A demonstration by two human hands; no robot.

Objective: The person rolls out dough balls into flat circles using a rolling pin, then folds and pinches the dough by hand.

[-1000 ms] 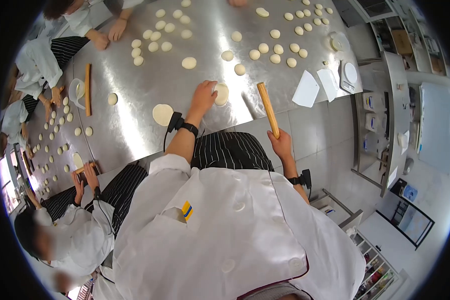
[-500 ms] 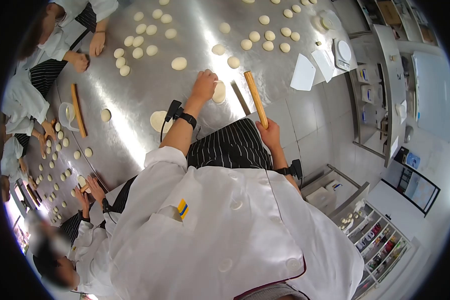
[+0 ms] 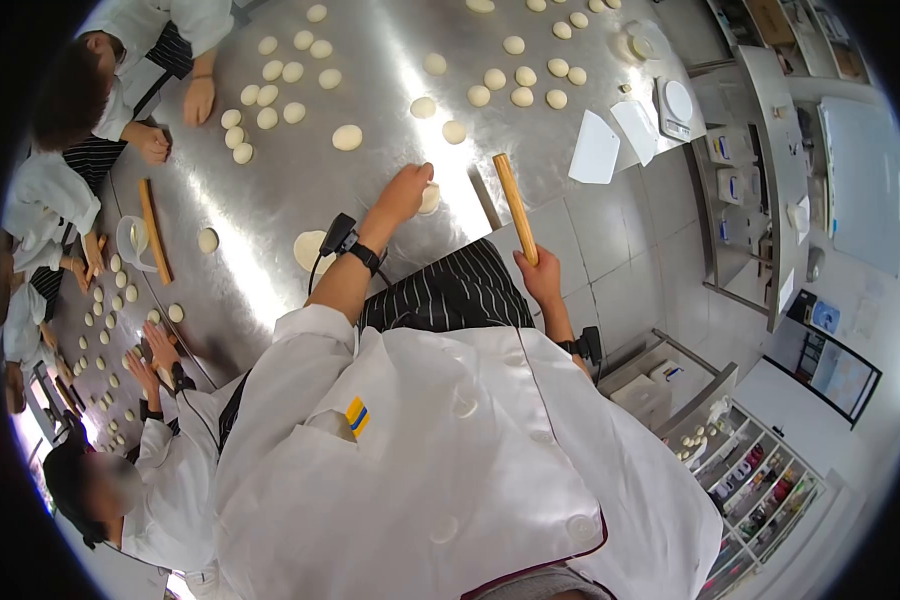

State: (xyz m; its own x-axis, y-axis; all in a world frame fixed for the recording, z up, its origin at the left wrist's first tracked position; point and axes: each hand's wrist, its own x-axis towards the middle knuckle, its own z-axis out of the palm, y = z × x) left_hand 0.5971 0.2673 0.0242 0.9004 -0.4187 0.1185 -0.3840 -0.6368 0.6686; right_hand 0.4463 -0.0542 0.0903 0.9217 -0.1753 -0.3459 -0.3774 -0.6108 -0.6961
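My left hand (image 3: 406,193), with a dark strap and a small black device on its wrist, is at a flattened piece of dough (image 3: 430,198). Its fingers are curled at the dough's edge and hide part of it. My right hand (image 3: 540,276) grips one end of a wooden rolling pin (image 3: 512,205), which points away from me over the table's near edge. A larger flat dough round (image 3: 310,250) lies to the left, partly behind my left forearm. Beyond my left hand sits a dough ball (image 3: 454,132).
Several dough balls (image 3: 347,137) spread across the steel table (image 3: 260,200). White scrapers (image 3: 594,148) and a scale (image 3: 676,105) lie at the right. Another rolling pin (image 3: 154,230) and a clear container (image 3: 135,243) are on the left, near co-workers' hands (image 3: 150,143).
My left hand has closed over more of the dough piece, now covering more of it. The rolling pin stays in my right hand. The view has shifted slightly; a co-worker at lower left has moved.
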